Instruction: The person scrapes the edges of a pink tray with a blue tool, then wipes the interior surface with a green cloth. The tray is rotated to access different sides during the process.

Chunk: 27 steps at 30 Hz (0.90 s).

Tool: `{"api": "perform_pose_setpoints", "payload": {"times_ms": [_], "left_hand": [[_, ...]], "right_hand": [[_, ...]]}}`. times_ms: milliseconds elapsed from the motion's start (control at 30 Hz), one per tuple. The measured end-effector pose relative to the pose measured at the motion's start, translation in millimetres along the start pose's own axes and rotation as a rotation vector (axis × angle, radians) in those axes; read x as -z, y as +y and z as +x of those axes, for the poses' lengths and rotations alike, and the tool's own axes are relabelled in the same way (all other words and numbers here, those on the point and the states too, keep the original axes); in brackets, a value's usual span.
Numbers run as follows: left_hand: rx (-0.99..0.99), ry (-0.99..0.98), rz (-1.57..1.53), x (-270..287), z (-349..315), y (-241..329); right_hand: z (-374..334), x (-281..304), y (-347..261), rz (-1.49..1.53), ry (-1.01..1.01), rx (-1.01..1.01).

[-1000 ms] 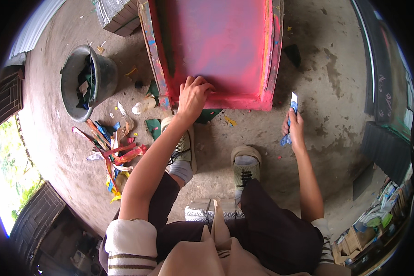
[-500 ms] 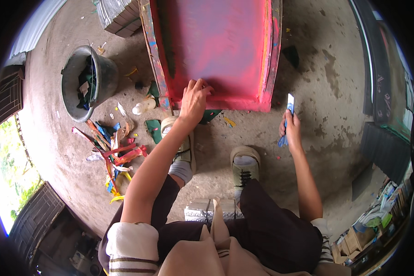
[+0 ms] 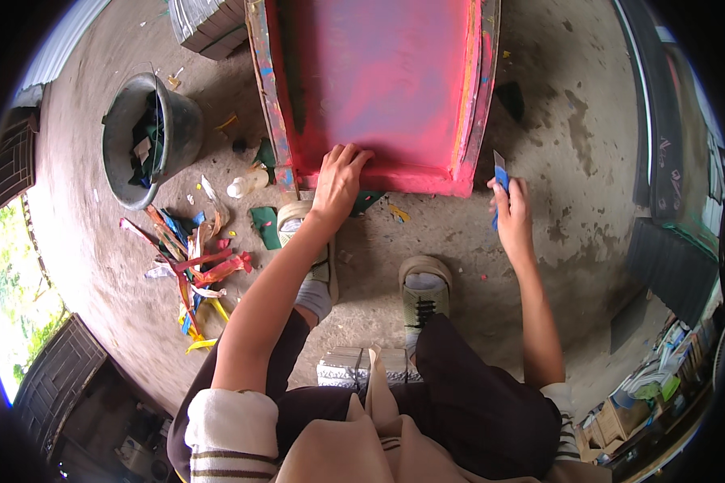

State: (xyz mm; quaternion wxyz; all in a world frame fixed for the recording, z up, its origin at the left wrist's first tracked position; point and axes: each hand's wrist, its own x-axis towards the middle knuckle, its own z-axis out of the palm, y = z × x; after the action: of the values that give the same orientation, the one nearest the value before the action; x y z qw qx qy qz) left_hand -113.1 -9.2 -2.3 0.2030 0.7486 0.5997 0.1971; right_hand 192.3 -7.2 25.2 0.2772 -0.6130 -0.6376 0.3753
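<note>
A screen-printing frame (image 3: 415, 180), wooden with a pink-stained panel, extends away from me at the top of the view. My left hand (image 3: 337, 183) is bent over its near rail by the left corner, fingers curled inside the edge; what lies under the fingertips is hidden. Off to the right of the frame, my right hand (image 3: 515, 216) grips a blue utility knife (image 3: 501, 174). The knife's blade points away from me and touches nothing.
A grey bucket (image 3: 184, 133) with dark scraps stands left of the frame. Nearer me lie a heap of coloured tape strips (image 3: 197, 270) and a small clear bottle (image 3: 248, 183). Tied blocks (image 3: 209, 30) sit at the far left. My shoes (image 3: 425, 294) are below the frame.
My right hand has turned the knife, so its blade now tilts left and sits closer to the frame. The left hand stays at the near rail, its fingers slightly shifted.
</note>
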Motion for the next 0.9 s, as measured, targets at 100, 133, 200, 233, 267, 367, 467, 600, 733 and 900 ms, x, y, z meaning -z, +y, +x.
{"api": "perform_pose_setpoints", "payload": {"times_ms": [100, 133, 200, 233, 267, 367, 467, 600, 733, 900], "left_hand": [[0.014, -0.032, -0.007, 2.4, -2.8, -3.4], [0.013, -0.037, -0.009, 3.7, -3.2, -3.9], [0.025, -0.033, 0.059, 8.2, -6.0, -4.7], [0.032, -0.020, 0.118, 10.6, -6.2, -1.9], [0.033, -0.007, 0.175, 11.4, -6.4, 0.0], [-0.028, -0.006, 0.197, 15.7, -16.0, -3.9], [-0.005, -0.092, 0.206, 19.1, -21.0, 0.6], [0.025, -0.119, 0.209, 18.0, -23.7, -2.4], [0.029, -0.116, 0.210, 17.0, -23.6, -3.6], [0.008, -0.112, 0.200, 16.1, -22.8, -5.1]], "right_hand": [[34.1, -8.9, -59.6, -0.107, -0.074, 0.214], [42.9, -17.9, -77.6, -0.110, -0.081, 0.311], [56.5, -38.0, -96.0, -0.339, -0.287, 0.378], [64.0, -44.4, -100.7, -0.464, -0.387, 0.408], [70.7, -52.5, -98.6, -0.495, -0.403, 0.434], [82.5, -79.2, -86.6, -0.505, -0.451, 0.474], [84.8, -83.1, -76.8, -0.504, -0.471, 0.489], [90.9, -84.5, -73.2, -0.483, -0.562, 0.383], [98.0, -85.0, -79.7, -0.546, -0.634, 0.341], [109.2, -86.3, -67.5, -0.468, -0.707, 0.362]]}}
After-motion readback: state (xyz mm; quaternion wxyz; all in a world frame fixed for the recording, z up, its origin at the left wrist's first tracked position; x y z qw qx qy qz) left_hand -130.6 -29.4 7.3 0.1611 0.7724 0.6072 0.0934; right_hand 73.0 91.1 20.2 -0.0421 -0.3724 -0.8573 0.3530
